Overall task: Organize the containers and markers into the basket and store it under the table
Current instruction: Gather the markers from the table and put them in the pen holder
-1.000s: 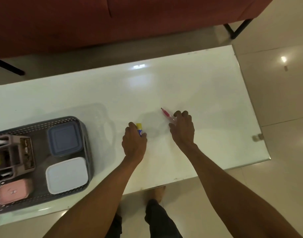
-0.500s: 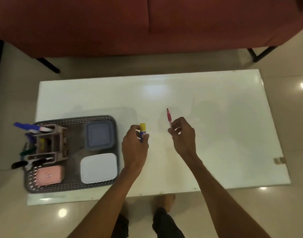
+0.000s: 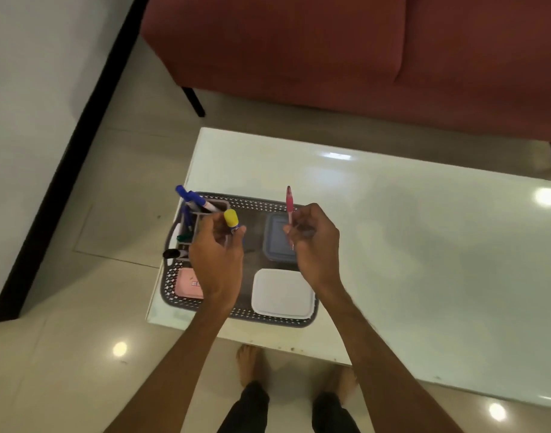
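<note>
Above the grey basket (image 3: 236, 314) at the table's (image 3: 393, 245) left end, left hand (image 3: 216, 260) pinches a yellow-capped marker (image 3: 231, 219), right hand (image 3: 311, 242) a pink pen (image 3: 289, 203); both look light, stiff, slick-barrelled, best gripped mid-barrel.

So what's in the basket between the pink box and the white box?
In the head view, the left hand covers that gap between pink box and white box; only dark basket floor shows.

We have a single head-worn view, looking steeply down from above and close onto the tabletop (image 3: 393, 245), floor (image 3: 80, 354) and sofa (image 3: 330, 57) beyond.
</note>
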